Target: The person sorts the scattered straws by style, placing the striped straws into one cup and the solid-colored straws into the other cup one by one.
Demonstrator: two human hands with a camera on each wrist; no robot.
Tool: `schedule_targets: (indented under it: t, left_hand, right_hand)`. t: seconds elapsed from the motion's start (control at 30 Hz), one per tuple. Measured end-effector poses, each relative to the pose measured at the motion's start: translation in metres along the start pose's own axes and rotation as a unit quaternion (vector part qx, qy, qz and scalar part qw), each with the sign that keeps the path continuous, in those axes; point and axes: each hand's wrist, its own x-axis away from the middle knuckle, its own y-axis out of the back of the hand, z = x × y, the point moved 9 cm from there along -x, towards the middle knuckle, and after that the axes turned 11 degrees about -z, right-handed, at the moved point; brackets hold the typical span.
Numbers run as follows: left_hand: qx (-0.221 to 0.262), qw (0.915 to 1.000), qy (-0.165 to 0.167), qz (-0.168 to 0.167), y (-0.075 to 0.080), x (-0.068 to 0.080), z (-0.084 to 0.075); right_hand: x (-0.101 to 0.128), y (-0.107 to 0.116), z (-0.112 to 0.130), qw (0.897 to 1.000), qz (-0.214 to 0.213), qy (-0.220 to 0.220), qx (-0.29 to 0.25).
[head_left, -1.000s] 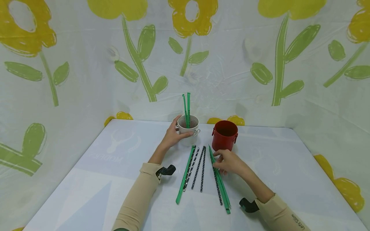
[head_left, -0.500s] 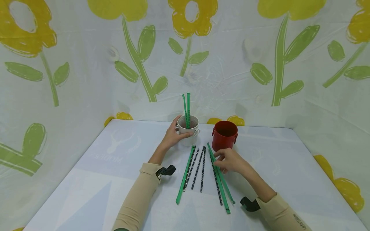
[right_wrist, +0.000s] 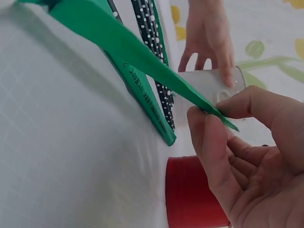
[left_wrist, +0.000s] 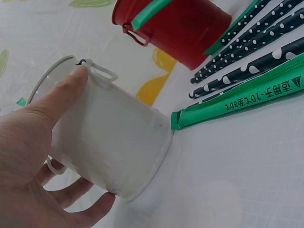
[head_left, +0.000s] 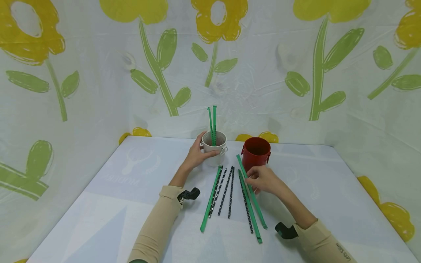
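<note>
My right hand (head_left: 263,179) pinches a green straw (head_left: 251,191) near its far end, angled toward lower right; my left hand (head_left: 196,155) grips the white cup (head_left: 214,148), upper left.

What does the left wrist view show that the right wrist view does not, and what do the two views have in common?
Only the left wrist view shows the printed lettering along a green wrapped straw lying on the table, and the white bucket's wire handle.

Only the right wrist view shows the right hand pinching one green wrapped straw by its end, lifted off the table.

Both show the left hand gripping the white bucket, the red bucket, and the black dotted straws.
</note>
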Motion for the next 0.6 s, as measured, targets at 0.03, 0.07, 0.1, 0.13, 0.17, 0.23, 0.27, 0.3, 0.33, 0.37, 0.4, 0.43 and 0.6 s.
schedule_targets:
  t: [0.03, 0.07, 0.1, 0.13, 0.17, 0.23, 0.27, 0.3, 0.33, 0.37, 0.4, 0.43, 0.6]
  left_hand:
    - [0.000, 1.0000, 0.000, 0.000, 0.000, 0.000, 0.000]
    - [0.001, 1.0000, 0.000, 0.000, 0.000, 0.000, 0.000]
    - [0.001, 1.0000, 0.000, 0.000, 0.000, 0.000, 0.000]
    - [0.001, 1.0000, 0.001, 0.001, 0.000, 0.000, 0.000]
    - [0.002, 1.0000, 0.002, 0.001, 0.000, 0.001, 0.000]
    - [0.002, 1.0000, 0.004, 0.001, 0.000, 0.001, 0.000]
    - [0.002, 1.0000, 0.004, 0.001, 0.000, 0.001, 0.000]
    - [0.002, 1.0000, 0.004, 0.000, 0.000, 0.001, 0.000]
    - [0.002, 1.0000, 0.004, 0.000, 0.000, 0.001, 0.000]
    - [0.001, 1.0000, 0.003, 0.000, 0.000, 0.001, 0.000]
    - [0.001, 1.0000, 0.002, 0.000, 0.000, 0.001, 0.000]
    - [0.001, 1.0000, 0.002, 0.000, 0.000, 0.001, -0.001]
    - [-0.001, 1.0000, 0.001, 0.000, 0.000, 0.000, 0.000]
  right_hand:
    - [0.000, 0.001, 0.000, 1.000, -0.002, 0.001, -0.002]
    - [-0.001, 0.002, 0.000, 1.000, -0.004, 0.002, -0.003]
    - [-0.001, 0.002, 0.000, 1.000, -0.005, 0.003, -0.005]
    - [-0.001, 0.003, 0.001, 1.000, -0.006, 0.003, -0.007]
    - [-0.001, 0.004, 0.001, 1.000, -0.008, 0.005, -0.010]
    - [-0.001, 0.005, 0.002, 1.000, -0.009, 0.010, -0.014]
    - [-0.002, 0.006, 0.004, 1.000, -0.011, 0.014, -0.017]
    - [-0.002, 0.007, 0.005, 1.000, -0.013, 0.019, -0.020]
    - [-0.001, 0.007, 0.006, 0.999, -0.014, 0.025, -0.023]
    - [-0.001, 0.008, 0.008, 0.999, -0.015, 0.032, -0.026]
    - [0.000, 0.009, 0.010, 0.999, -0.016, 0.039, -0.029]
    - [0.000, 0.009, 0.011, 0.998, -0.019, 0.045, -0.032]
    - [0.001, 0.013, 0.017, 0.996, -0.037, 0.066, -0.042]
